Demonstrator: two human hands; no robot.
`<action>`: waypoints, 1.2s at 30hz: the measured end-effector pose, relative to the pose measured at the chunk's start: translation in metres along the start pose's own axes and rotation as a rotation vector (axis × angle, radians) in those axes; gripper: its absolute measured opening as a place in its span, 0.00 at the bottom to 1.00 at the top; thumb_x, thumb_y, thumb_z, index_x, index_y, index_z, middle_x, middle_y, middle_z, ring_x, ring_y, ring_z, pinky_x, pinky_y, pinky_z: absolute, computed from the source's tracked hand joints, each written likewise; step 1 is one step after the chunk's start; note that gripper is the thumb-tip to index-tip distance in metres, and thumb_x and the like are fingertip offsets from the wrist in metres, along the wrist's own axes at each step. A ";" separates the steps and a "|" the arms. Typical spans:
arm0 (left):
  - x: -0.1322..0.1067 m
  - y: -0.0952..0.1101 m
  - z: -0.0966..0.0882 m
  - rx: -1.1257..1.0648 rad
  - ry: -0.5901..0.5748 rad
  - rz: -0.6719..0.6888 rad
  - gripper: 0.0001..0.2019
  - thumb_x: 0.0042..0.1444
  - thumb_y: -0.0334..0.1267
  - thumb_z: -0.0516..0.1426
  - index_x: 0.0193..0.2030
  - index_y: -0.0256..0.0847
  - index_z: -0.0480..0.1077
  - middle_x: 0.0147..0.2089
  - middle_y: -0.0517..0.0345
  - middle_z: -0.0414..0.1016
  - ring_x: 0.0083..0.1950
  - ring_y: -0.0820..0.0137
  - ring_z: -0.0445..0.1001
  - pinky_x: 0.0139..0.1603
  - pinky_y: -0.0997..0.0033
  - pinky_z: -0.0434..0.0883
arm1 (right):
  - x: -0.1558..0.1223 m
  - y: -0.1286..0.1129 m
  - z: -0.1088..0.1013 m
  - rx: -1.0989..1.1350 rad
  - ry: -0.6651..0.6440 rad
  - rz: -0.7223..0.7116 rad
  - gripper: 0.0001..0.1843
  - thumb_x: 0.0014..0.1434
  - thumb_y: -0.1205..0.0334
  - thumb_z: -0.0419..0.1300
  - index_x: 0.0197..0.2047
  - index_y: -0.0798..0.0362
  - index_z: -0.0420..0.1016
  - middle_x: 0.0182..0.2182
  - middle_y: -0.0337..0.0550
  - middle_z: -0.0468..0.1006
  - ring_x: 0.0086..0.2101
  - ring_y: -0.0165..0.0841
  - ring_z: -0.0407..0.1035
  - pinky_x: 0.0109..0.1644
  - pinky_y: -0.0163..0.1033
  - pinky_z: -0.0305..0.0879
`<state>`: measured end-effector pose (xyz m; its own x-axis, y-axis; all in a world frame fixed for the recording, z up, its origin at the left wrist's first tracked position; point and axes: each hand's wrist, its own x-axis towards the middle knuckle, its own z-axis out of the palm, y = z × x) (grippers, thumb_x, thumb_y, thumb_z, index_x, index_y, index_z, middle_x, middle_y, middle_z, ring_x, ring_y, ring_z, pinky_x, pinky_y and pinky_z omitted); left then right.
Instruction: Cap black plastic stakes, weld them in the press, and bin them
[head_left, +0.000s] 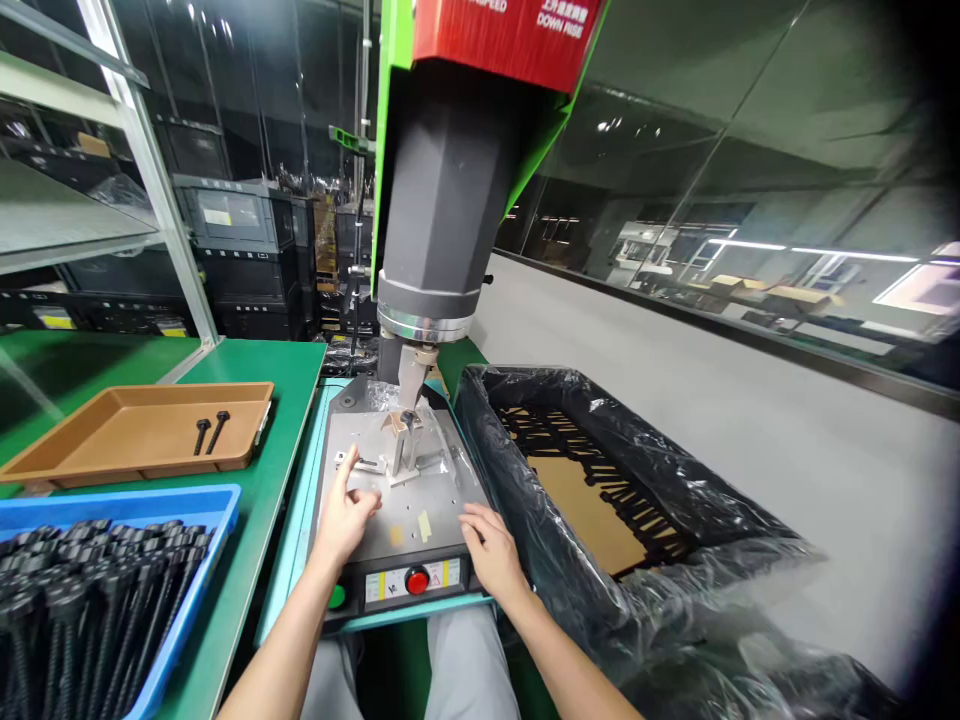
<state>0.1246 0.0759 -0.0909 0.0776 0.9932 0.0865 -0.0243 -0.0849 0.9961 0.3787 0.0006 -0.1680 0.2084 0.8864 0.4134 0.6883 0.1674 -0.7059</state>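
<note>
My left hand (349, 515) is over the left part of the grey machine plate (375, 535), index finger and thumb apart, holding nothing. Close to its fingertip is a small metal clamp (364, 462) on the plate. My right hand (489, 550) lies at the plate's right front edge, fingers stretched out and bare of any object. Between and beyond the hands stands a small upright fixture (403, 455). A black knob-like part (409, 418) sits at its top, right below the metal horn (412, 375) of the press. Whether horn and part touch, I cannot tell.
A red button (417, 580) and a green button (337, 597) are on the front panel. At left are a blue bin (232, 500) of black threaded parts and a brown tray (150, 400) with two black bolts. A black-lined box (480, 400) holds rows of black parts at right.
</note>
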 end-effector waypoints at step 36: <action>-0.094 -0.149 -0.074 0.507 0.225 0.112 0.31 0.55 0.48 0.57 0.66 0.47 0.59 0.68 0.53 0.58 0.69 0.58 0.56 0.70 0.53 0.52 | -0.074 0.077 0.001 -0.060 0.060 0.320 0.37 0.60 0.47 0.53 0.68 0.53 0.53 0.61 0.53 0.60 0.61 0.45 0.56 0.63 0.50 0.56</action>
<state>0.0472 0.0014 -0.2482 -0.1138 0.9637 0.2415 0.4658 -0.1630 0.8697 0.4157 -0.0518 -0.2531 0.4601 0.8625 0.2105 0.6207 -0.1430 -0.7709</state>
